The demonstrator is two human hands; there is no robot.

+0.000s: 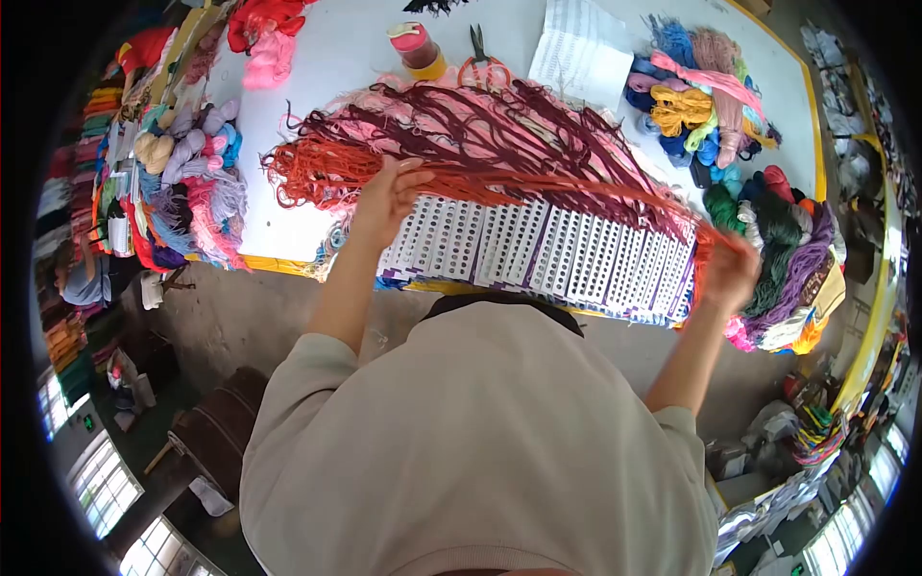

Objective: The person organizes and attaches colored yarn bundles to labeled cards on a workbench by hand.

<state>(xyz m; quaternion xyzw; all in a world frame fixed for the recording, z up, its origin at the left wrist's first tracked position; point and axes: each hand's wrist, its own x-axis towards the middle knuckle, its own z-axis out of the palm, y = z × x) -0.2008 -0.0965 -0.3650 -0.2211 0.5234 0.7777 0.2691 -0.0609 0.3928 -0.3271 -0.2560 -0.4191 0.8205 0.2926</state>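
A length of orange-red thread point(576, 182) runs stretched between my two hands. At its left end, my left hand point(389, 200) has its fingers curled on the thread, beside a loose orange bundle point(312, 173). Farther right, my right hand point(730, 274) is closed around the other end of the strands, somewhat blurred. Under the thread lies a row of white cards with punched holes point(538, 250) along the table's near edge. Dark maroon threads point(480, 125) and pale pink threads point(360, 104) spread in a tangled heap behind the cards.
Scissors with orange handles point(483, 69) and a red-topped container point(415, 48) stand behind the heap, near a white printed sheet point(581, 53). Coloured yarn skeins pile up at left point(192, 158) and right point(687, 101). A brown chair-like object point(221, 422) is behind me on the left.
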